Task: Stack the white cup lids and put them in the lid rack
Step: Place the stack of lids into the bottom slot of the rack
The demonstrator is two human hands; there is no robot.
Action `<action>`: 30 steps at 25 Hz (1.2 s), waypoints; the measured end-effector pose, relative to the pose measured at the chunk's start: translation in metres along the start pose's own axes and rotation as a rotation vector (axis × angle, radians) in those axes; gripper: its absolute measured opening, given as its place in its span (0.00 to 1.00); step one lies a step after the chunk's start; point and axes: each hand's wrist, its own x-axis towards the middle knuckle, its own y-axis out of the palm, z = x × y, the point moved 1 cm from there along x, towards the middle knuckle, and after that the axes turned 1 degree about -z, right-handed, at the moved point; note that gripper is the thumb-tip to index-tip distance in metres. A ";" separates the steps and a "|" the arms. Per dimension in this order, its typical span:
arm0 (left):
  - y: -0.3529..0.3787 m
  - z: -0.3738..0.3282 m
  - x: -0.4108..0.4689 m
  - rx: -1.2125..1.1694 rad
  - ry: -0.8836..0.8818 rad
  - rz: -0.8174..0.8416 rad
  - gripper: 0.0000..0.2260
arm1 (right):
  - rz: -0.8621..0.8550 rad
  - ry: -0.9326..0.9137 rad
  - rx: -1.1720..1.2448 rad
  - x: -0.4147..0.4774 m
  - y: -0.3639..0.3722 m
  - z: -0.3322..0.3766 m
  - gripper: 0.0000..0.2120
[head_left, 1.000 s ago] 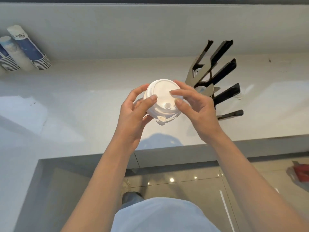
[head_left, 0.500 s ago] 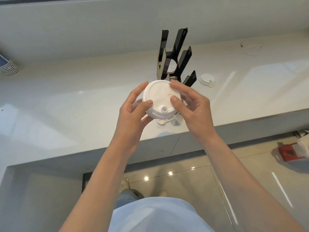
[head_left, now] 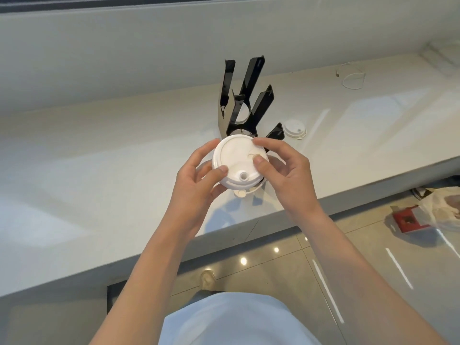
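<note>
A stack of white cup lids (head_left: 236, 163) is held above the counter's front part, gripped from both sides. My left hand (head_left: 196, 185) clasps its left rim with the thumb on top. My right hand (head_left: 286, 178) holds the right rim, thumb pressed on the top lid. Directly behind the stack stands the black lid rack (head_left: 245, 103) with tall upright prongs; its lower part is hidden by the lids. One more white lid (head_left: 295, 129) lies flat on the counter just right of the rack.
The white counter (head_left: 99, 158) runs across the view, with a wall behind it. A thin white cord (head_left: 353, 79) lies at the far right. On the floor at the right are a red box (head_left: 408, 219) and a plastic bag (head_left: 443, 207).
The view has swung right and closer: the rack now stands straight behind the lids, and the loose lid and floor items show. Both hands keep their hold on the stack.
</note>
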 end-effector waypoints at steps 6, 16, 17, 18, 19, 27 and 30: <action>-0.015 0.003 0.029 -0.003 -0.054 0.053 0.24 | -0.054 0.129 -0.090 0.017 0.007 -0.004 0.12; -0.002 0.037 0.064 0.149 -0.169 0.060 0.16 | 0.014 0.292 -0.313 0.051 -0.043 -0.022 0.08; 0.000 0.040 0.069 0.189 -0.171 0.053 0.16 | 0.031 0.309 -0.329 0.056 -0.049 -0.025 0.09; 0.003 0.042 0.074 0.233 -0.179 0.049 0.16 | 0.053 0.325 -0.340 0.060 -0.056 -0.029 0.09; 0.006 0.045 0.080 0.282 -0.192 0.040 0.16 | 0.076 0.341 -0.339 0.066 -0.062 -0.032 0.10; 0.025 0.065 0.113 0.415 -0.340 -0.053 0.19 | 0.218 0.541 -0.320 0.107 -0.090 -0.064 0.12; 0.029 0.074 0.125 0.417 -0.355 -0.100 0.22 | 0.233 0.632 -0.266 0.118 -0.094 -0.085 0.13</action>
